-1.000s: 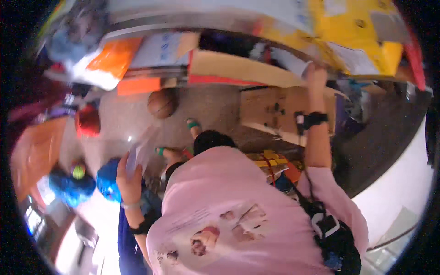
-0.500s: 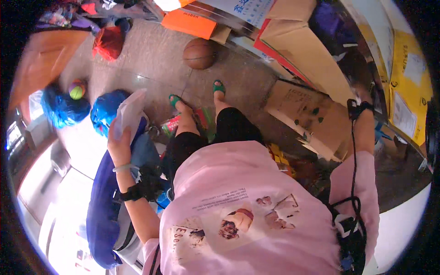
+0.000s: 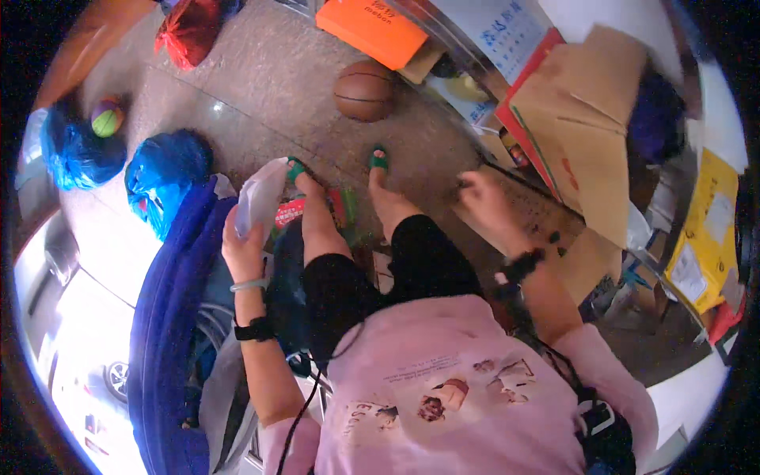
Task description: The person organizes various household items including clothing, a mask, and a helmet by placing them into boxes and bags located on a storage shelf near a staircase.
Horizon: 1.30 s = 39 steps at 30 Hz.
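My left hand is closed round the lower end of a pale, thin, bag-like piece, which stands up from my fingers; its exact kind I cannot make out. My right hand is over the floor in front of my right knee, its fingers partly curled and smeared by motion, so whether it holds anything small does not show. Beyond that hand stands an open brown cardboard box with raised flaps. Beside my left forearm lies a long, dark blue padded thing.
A basketball rests on the floor ahead. Two blue plastic bags and a small coloured ball are at the left, a red bag farther off. An orange box lies at the far side, a yellow package at the right.
My right hand has come from the boxes at the right toward the middle, in front of my knees. My left hand still holds the pale piece, slightly farther right in view. The view has shifted.
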{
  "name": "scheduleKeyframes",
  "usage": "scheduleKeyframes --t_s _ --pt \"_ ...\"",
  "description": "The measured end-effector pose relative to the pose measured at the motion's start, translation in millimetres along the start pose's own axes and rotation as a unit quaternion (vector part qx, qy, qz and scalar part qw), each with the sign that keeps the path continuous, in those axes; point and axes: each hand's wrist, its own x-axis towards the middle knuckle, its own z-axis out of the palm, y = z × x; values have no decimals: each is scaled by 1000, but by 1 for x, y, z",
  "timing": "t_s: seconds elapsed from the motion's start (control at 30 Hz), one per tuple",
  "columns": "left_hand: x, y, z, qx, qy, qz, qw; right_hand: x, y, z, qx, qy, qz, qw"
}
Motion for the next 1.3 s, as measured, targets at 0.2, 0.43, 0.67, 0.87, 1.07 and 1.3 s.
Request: scheduleKeyframes --t_s 0.2,0.43,0.67,0.87,1.07,1.3 --pt "7 -46 49 -70 10 -69 995 146 -16 189 36 -181 -90 979" --pt "13 -76 96 -140 39 -198 969 263 -47 311 -98 -226 -91 965" --pt "17 -87 125 -174 114 -313 927 336 -17 420 -176 -222 -81 955" --pt "-9 -124 125 -232 84 -415 876 363 -7 476 -189 -208 -42 959" --pt "-7 -130 128 -160 117 -396 897 388 11 485 -211 -229 -128 942" --pt "7 -105 150 -253 104 -349 896 364 16 423 -141 -151 -102 973"
